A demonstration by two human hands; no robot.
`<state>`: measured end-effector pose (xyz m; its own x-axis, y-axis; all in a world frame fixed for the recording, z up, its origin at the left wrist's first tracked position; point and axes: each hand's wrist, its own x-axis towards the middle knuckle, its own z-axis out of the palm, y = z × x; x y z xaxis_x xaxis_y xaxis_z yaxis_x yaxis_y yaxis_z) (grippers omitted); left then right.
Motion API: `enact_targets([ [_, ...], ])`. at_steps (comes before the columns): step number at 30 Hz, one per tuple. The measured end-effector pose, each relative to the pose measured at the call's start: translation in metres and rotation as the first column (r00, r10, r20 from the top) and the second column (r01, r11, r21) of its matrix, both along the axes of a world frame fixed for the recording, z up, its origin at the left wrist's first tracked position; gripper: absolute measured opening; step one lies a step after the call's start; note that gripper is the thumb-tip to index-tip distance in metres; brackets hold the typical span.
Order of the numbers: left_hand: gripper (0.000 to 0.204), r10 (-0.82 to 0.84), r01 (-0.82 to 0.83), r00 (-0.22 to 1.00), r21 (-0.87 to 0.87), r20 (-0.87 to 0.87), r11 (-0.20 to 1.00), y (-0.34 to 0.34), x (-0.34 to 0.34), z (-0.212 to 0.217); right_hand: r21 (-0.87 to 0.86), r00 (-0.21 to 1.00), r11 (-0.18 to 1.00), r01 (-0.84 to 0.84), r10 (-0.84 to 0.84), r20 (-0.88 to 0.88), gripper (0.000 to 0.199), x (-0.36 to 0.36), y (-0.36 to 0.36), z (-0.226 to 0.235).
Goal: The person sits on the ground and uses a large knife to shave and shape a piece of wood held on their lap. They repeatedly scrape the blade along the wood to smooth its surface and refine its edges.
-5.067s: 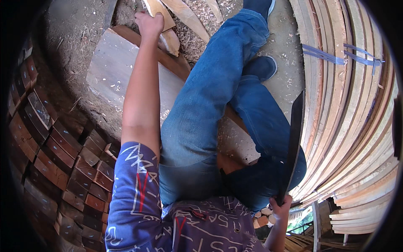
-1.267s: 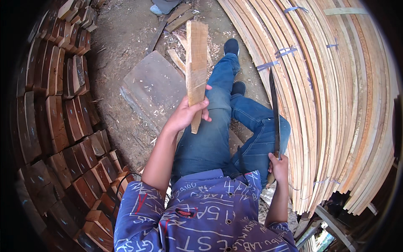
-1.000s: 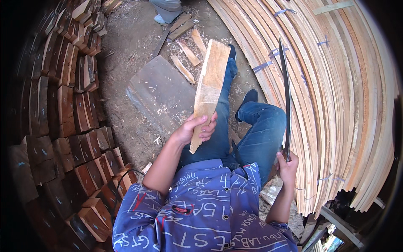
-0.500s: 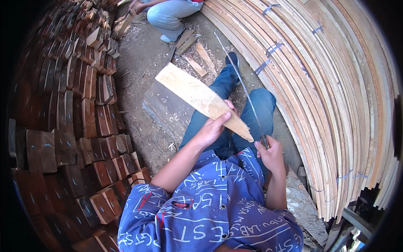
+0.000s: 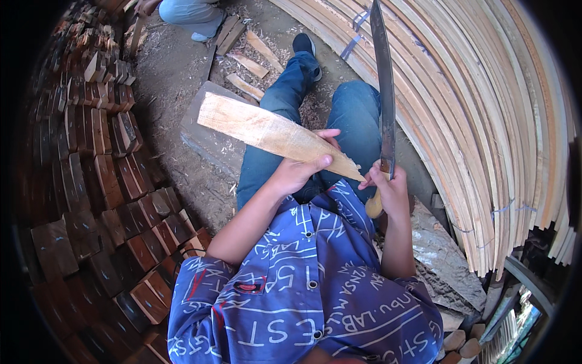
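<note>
A pale wooden board [image 5: 257, 128] tapers to a rough, splintered point on its right end. My left hand [image 5: 303, 171] grips it near the narrow part, thumb on top and fingers around the far edge. In my right hand [image 5: 391, 189] is a machete [image 5: 385, 79], its long dark blade pointing away from me with the broad side showing. The butt of its light wooden handle sticks out below my fist. My right fingertips are close to the board's point; whether they touch it I cannot tell.
Stacked dark wood blocks [image 5: 109, 176] rise on the left. Long strapped planks [image 5: 461, 115] curve along the right. Between my legs and the left stack lies a flat slab [image 5: 212, 136]. Offcuts [image 5: 248, 64] and shavings litter the ground. Another person's leg [image 5: 191, 15] shows at the top.
The machete has turned from edge-on to broad side and points more straight ahead. The board has swung to lie more crosswise. The whole view has shifted.
</note>
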<state>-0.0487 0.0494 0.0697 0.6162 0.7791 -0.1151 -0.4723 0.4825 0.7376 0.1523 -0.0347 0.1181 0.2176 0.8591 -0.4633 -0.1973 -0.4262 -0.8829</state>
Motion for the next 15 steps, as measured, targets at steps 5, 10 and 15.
enact_targets([
  [5, 0.055, -0.018, 0.017, 0.999, 0.024, 0.045, 1.0, -0.002, 0.01, -0.008, 0.011, 0.998, 1.0, 0.001, 0.0, -0.057, 0.024, 0.01, -0.011, -0.013],
  [10, 0.046, -0.146, 0.146, 0.989, -0.03, 0.019, 0.989, -0.006, 0.013, -0.001, 0.04, 0.946, 0.998, 0.051, -0.036, -0.322, 0.031, 0.011, -0.017, -0.013],
  [15, 0.044, -0.103, 0.101, 0.994, -0.042, -0.033, 0.994, -0.013, 0.021, -0.007, 0.025, 0.906, 0.998, 0.062, -0.046, -0.421, 0.032, 0.015, -0.024, -0.01],
])
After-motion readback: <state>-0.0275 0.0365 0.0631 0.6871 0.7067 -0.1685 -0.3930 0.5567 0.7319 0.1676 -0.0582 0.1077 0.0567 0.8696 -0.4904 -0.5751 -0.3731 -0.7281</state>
